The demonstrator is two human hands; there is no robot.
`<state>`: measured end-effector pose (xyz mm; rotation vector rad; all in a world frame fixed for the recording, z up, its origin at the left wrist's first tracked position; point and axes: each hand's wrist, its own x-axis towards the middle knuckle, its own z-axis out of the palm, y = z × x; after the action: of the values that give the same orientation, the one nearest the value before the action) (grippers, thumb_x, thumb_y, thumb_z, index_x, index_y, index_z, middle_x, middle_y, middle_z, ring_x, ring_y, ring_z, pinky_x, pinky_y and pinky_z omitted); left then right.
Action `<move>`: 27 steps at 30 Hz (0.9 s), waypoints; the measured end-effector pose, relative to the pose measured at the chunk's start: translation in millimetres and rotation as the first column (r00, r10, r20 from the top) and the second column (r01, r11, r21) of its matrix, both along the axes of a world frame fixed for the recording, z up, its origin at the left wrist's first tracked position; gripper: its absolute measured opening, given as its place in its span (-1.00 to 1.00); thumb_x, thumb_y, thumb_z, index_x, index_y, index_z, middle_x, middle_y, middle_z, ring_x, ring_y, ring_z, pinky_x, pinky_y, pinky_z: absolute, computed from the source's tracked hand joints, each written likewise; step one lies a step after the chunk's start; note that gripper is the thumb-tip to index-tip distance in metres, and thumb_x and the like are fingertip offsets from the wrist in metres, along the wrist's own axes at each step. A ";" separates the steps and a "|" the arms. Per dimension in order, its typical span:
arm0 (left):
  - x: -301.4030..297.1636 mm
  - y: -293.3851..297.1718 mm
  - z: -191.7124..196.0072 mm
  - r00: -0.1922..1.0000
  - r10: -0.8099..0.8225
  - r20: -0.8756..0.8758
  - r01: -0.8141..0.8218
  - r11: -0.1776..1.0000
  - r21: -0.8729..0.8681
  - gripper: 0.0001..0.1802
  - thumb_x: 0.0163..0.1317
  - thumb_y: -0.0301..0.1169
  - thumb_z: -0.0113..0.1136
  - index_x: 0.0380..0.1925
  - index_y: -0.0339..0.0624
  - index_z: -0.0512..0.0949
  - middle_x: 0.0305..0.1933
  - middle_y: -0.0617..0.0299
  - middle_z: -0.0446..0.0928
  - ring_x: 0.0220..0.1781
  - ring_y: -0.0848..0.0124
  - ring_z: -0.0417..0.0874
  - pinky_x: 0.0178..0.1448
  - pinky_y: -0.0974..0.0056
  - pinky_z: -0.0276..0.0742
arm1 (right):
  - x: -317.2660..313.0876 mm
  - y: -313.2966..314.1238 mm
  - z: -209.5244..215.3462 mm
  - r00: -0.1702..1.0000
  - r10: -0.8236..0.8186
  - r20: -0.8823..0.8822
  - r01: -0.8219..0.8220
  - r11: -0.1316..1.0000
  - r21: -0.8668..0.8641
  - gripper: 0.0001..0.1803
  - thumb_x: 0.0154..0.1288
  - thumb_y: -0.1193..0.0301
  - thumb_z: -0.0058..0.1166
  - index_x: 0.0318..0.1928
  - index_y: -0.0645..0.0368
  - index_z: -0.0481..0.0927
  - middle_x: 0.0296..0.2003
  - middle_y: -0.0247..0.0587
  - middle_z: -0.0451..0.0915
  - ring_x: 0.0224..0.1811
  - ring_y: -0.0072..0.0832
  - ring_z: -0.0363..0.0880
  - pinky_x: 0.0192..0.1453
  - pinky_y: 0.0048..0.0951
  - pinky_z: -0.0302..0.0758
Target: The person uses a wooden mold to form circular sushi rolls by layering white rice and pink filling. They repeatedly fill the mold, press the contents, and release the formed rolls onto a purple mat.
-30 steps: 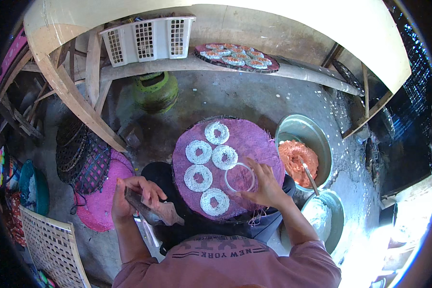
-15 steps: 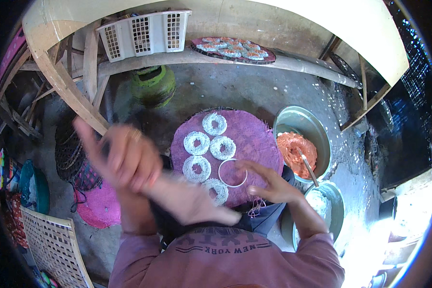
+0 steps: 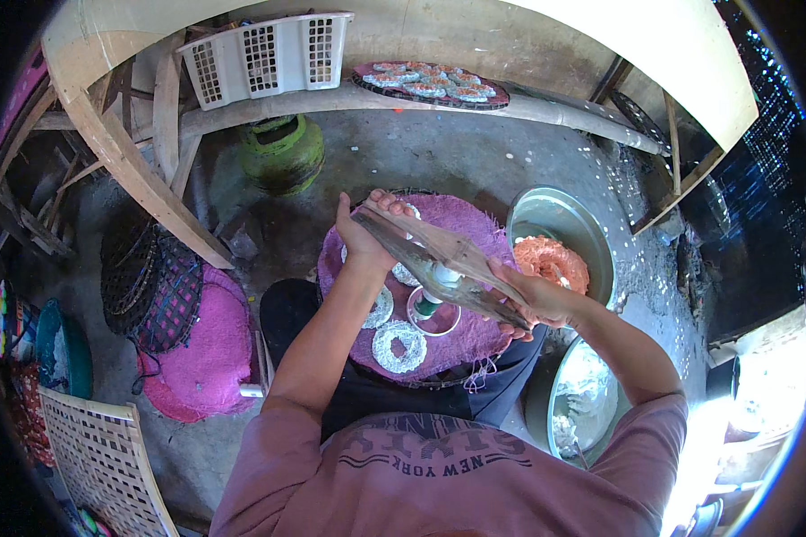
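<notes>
Diagonally between the fingers (image 3: 392, 204), plastic bag (image 3: 441, 252)

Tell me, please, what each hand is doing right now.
Left hand: closed, holding one end of the wooden tool.
Right hand: closed, holding its other end.

Glossy plastic film (image 3: 457, 257), rough matt cloth (image 3: 457, 353)

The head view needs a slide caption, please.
Both hands hold a long grey tool above a thin ring on purple cloth.
</notes>
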<state>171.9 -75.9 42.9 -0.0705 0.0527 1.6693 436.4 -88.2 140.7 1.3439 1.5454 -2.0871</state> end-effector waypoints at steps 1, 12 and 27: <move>-2.4 0.9 -2.4 1.000 0.004 -0.011 -0.003 1.000 0.026 -0.35 0.33 0.27 -0.36 -0.52 -0.05 0.37 -0.56 0.31 0.32 -0.44 0.34 0.38 -0.12 0.16 0.37 | -2.8 -1.3 -4.0 1.000 -0.005 0.008 0.005 0.999 0.041 -0.10 0.34 -0.42 -0.45 -0.17 0.27 0.49 -0.59 -0.25 0.47 -0.66 -0.55 0.43 -0.65 -0.50 0.35; 17.5 25.7 -21.0 0.995 0.000 0.096 -0.007 0.997 0.077 -0.37 0.35 0.23 -0.34 -0.58 -0.05 0.35 -0.63 0.31 0.29 -0.53 0.34 0.33 -0.21 0.12 0.36 | 8.9 4.4 2.4 0.959 -0.057 0.279 -0.069 0.905 0.421 -0.03 0.24 -0.50 -0.44 -0.60 0.21 0.49 -0.71 -0.32 0.40 -0.73 -0.52 0.42 -0.69 -0.50 0.35; 3.4 -11.4 8.9 0.990 0.027 -0.136 -0.050 0.984 -0.171 -0.47 0.29 0.18 -0.30 -0.61 0.03 0.26 -0.65 0.36 0.20 -0.59 0.37 0.27 -0.28 0.17 0.32 | -2.6 -30.3 -21.7 0.978 -0.153 0.143 0.081 0.905 0.418 -0.14 0.36 -0.37 -0.35 -0.65 0.19 0.40 -0.77 -0.37 0.30 -0.80 -0.59 0.27 -0.77 -0.52 0.20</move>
<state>175.3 -87.3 51.9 -0.0927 0.3000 1.7032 433.9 -118.5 119.0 1.7447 1.9412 -1.7037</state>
